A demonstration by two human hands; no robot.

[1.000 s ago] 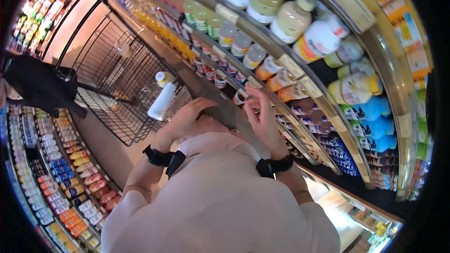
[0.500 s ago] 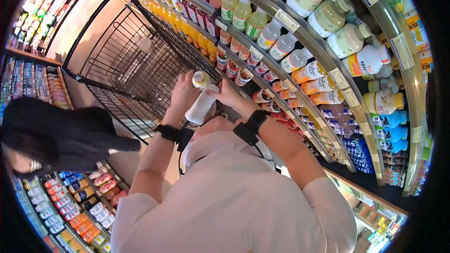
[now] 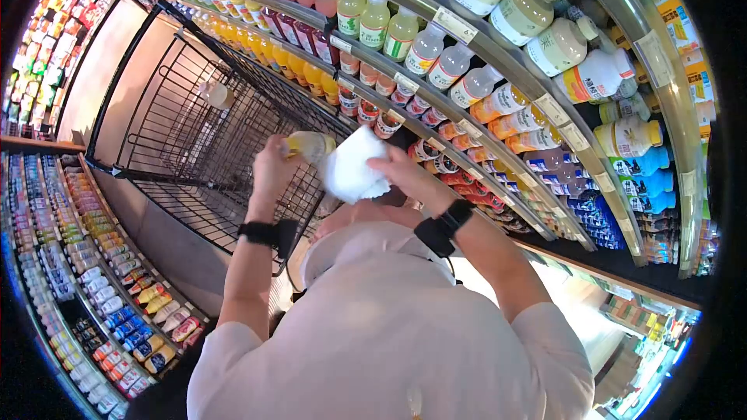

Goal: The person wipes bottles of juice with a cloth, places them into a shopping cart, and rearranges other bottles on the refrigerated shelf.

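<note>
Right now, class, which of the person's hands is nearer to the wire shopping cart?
Left. The left hand, holding a yellow bottle, is over the wire shopping cart; the right hand, holding a white cloth, is beside it, shelf-side.

Two hands [image 3: 272, 167] [image 3: 401, 167], one bottle [image 3: 307, 144], one white cloth [image 3: 354, 165], one cart [image 3: 194, 148].

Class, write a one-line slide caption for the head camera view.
In a shop aisle, the left hand holds a yellow bottle while the right hand presses a white cloth to it, above a wire cart.
</note>
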